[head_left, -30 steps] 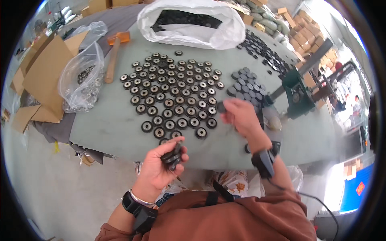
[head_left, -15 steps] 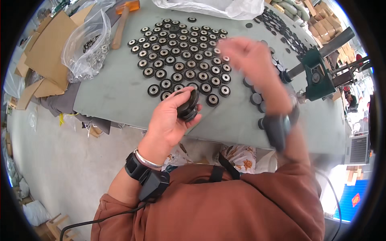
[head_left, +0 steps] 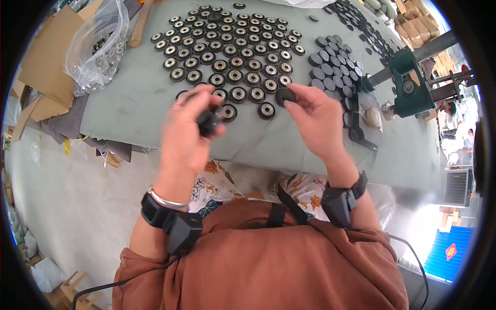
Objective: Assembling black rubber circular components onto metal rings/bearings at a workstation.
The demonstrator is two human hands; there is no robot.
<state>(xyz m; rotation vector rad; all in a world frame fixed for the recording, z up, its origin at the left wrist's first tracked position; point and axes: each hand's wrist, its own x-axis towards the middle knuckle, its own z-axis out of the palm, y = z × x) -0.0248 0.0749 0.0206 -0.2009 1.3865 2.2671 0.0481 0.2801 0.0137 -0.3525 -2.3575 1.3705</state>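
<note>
Several black wheels with silver bearing centres (head_left: 236, 62) lie in rows on the grey-green table. My left hand (head_left: 187, 124), smeared by motion, is closed around black round discs (head_left: 208, 121) at the near left edge of the rows. Between thumb and forefinger, my right hand (head_left: 315, 113) pinches a single black disc (head_left: 284, 96) over the near right end of the rows. A dark disc (head_left: 214, 17) covers the centre of one wheel in the far rows.
Plain grey discs (head_left: 330, 58) are grouped right of the wheels, beside a green hand press (head_left: 411, 82) with a black lever. Left stand a plastic bag of small metal parts (head_left: 103, 57), a cardboard box (head_left: 49, 59) and a hammer handle (head_left: 141, 26). More black pieces (head_left: 361, 31) spread far right.
My right hand has come nearer from above the wheels' right side and now holds a disc. My left hand has moved left with its black discs. The view has shifted slightly.
</note>
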